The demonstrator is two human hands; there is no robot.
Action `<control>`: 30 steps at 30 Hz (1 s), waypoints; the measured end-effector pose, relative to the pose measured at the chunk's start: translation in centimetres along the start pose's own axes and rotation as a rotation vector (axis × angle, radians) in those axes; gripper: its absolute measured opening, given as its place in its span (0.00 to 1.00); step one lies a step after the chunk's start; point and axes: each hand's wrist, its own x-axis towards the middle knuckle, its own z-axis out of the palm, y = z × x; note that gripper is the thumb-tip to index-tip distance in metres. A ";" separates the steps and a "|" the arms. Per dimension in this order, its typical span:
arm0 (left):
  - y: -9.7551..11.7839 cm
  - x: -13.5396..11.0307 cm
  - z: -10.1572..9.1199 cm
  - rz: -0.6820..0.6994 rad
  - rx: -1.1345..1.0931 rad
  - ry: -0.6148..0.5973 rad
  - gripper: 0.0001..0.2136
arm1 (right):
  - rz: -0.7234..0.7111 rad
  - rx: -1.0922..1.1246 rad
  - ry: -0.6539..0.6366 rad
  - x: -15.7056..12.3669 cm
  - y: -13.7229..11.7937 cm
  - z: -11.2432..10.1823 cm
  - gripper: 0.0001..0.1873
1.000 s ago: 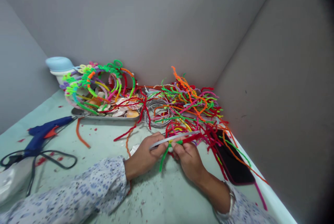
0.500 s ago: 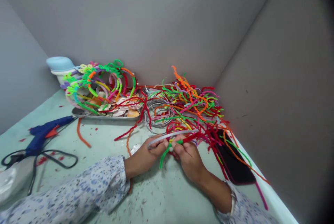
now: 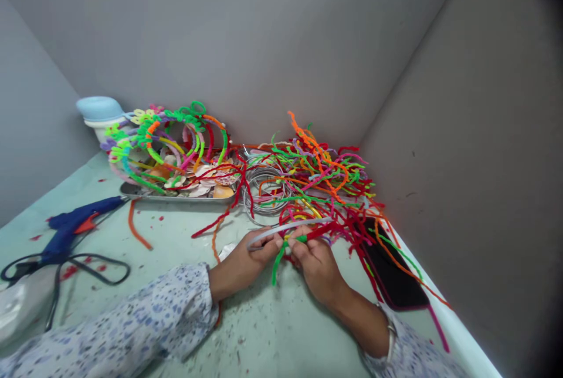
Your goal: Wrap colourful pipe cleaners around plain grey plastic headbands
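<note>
My left hand (image 3: 248,259) is closed around a thin pale headband (image 3: 295,225), which curves away to the right above my fingers. My right hand (image 3: 320,266) pinches the same band where it is wrapped in red pipe cleaner (image 3: 320,230) and green pipe cleaner (image 3: 278,265). The loose green end hangs down between my two hands. A little yellow shows at the fingertips. Part of the band is hidden by my fingers.
A metal tray (image 3: 189,197) with shells and finished-looking fuzzy headbands (image 3: 152,137) stands at the back left. Wire coils (image 3: 264,205) and a pipe cleaner pile (image 3: 316,161) lie beyond my hands. A blue glue gun (image 3: 65,237) lies left, a phone (image 3: 398,278) right.
The hanging green end has swung slightly to the right. Both hands keep nearly the same grip on the headband, and the view has shifted a little.
</note>
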 end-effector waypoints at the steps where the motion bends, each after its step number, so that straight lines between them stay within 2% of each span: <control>1: -0.1 0.0 0.0 -0.004 0.002 -0.003 0.12 | -0.001 -0.002 0.002 0.0 0.0 0.0 0.12; 9: 0.2 -0.1 0.0 -0.002 0.048 -0.021 0.13 | -0.009 -0.042 0.002 0.1 -0.1 -0.1 0.11; 14: 0.4 0.1 0.0 0.007 0.059 -0.030 0.13 | -0.029 -0.103 0.017 0.0 -0.2 0.0 0.15; 17: 0.3 0.2 0.0 0.009 0.057 -0.027 0.13 | -0.045 -0.119 0.036 0.0 -0.4 0.1 0.13; 20: 0.0 0.2 0.0 0.007 0.055 -0.008 0.13 | -0.060 -0.102 0.058 0.0 -0.6 0.1 0.10; 30: 0.0 0.4 -0.1 -0.023 0.015 0.012 0.12 | -0.072 0.026 0.154 -0.2 -0.2 0.1 0.09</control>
